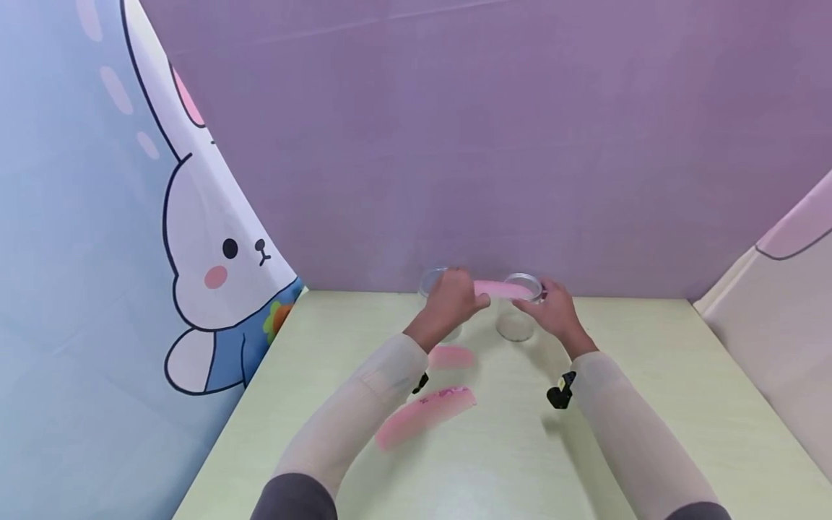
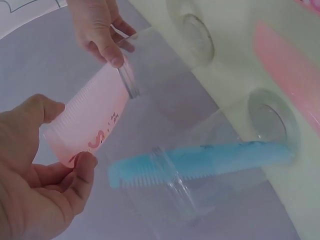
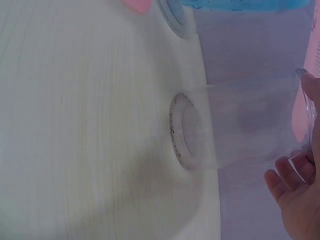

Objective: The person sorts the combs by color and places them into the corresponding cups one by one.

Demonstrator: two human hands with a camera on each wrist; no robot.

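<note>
A pink comb (image 2: 95, 112) is pinched between the thumb and fingers of my left hand (image 1: 451, 302), with its far end in the mouth of a clear jar (image 3: 250, 122). My right hand (image 1: 557, 315) grips that jar by its rim, thumb on the near side. The jar stands on the table. To its left is a second clear jar (image 2: 235, 130), holding a blue comb (image 2: 215, 161) that leans with its toothed end out of the top. In the head view my left hand covers much of this second jar.
Two more pink combs lie on the pale table (image 1: 520, 448): a nearer comb (image 1: 425, 417) beside my left forearm and a farther comb (image 1: 451, 356) in front of the left jar. A purple backdrop (image 1: 487, 159) rises right behind the jars.
</note>
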